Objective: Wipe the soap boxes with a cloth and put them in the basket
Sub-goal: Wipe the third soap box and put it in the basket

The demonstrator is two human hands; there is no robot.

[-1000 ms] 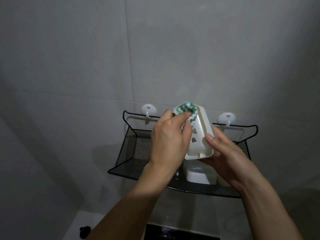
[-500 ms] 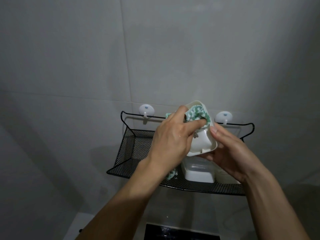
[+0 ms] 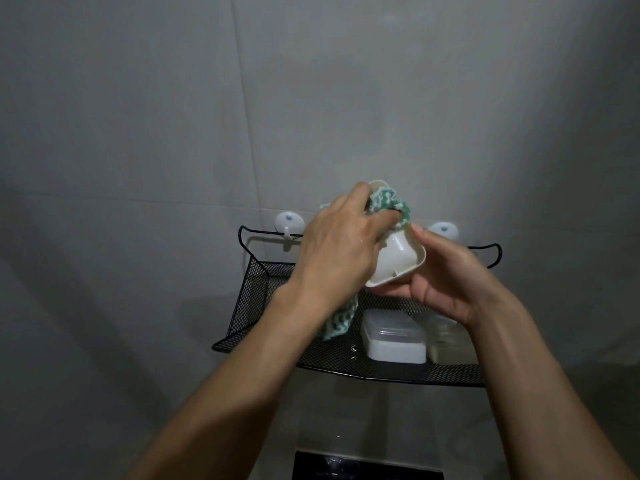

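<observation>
Hanging on grey tiled wall (image 3: 173, 116), black mesh basket (image 3: 263, 306)

Black metal mesh basket (image 3: 256, 306) – smooth plastic soap box (image 3: 398, 261), knit cloth (image 3: 388, 202).

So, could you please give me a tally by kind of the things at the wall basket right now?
Soap boxes: 3, one held, one white with a clear lid in the basket, one partly hidden beside it
Green and white cloth: 1
Black mesh basket: 1
White wall hooks: 2
Total: 7
</observation>
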